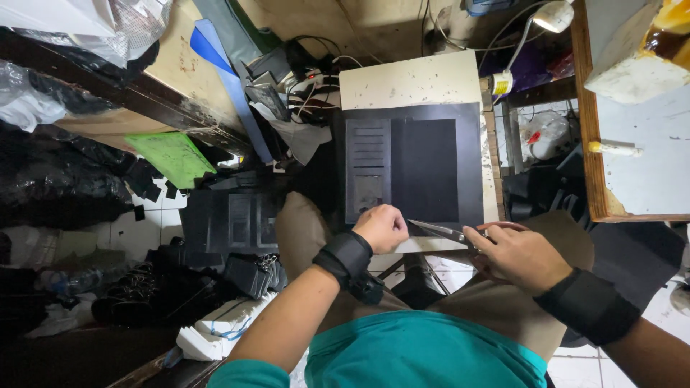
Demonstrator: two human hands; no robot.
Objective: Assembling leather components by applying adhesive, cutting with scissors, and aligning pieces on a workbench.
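Pinching the near edge of the black sheet (424,169) on the small table (410,79), the left hand (381,228) steadies it — the right hand (519,255) grips scissors (442,231), blades parted, aimed at that edge.

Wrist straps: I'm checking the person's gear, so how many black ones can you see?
2. One wrist strap is on the left hand; the other strap is on the right hand, which holds scissors.

One head-worn view looks steeply down, close over the lap and a small cream-topped work table (402,80), cluttered floor left, wooden bench far right.
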